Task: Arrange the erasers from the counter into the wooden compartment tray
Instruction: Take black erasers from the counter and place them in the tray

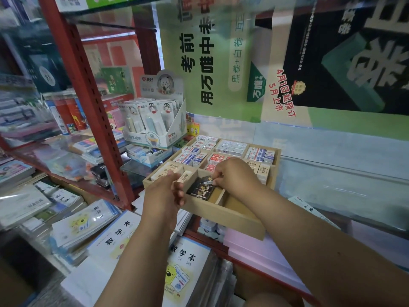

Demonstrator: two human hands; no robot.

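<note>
The wooden compartment tray (223, 214) sits on the counter, its back compartments filled with white, red and blue boxed erasers (231, 147). Cream boxed erasers (165, 170) lie in the near-left compartment. My left hand (164, 191) holds a cream boxed eraser (184, 177) over the tray's near-left part. My right hand (232, 173) reaches into a front compartment and pinches a small pale piece (209, 182) above a dark item with gold patterns (200, 188). The compartment to the right of it shows bare wood.
A red metal shelf post (97, 120) rises left of the tray. A white display box of correction tapes (155, 127) stands behind it. Exercise books (115, 238) are stacked below and to the left. Pink sheets (261, 249) lie under the tray's right side.
</note>
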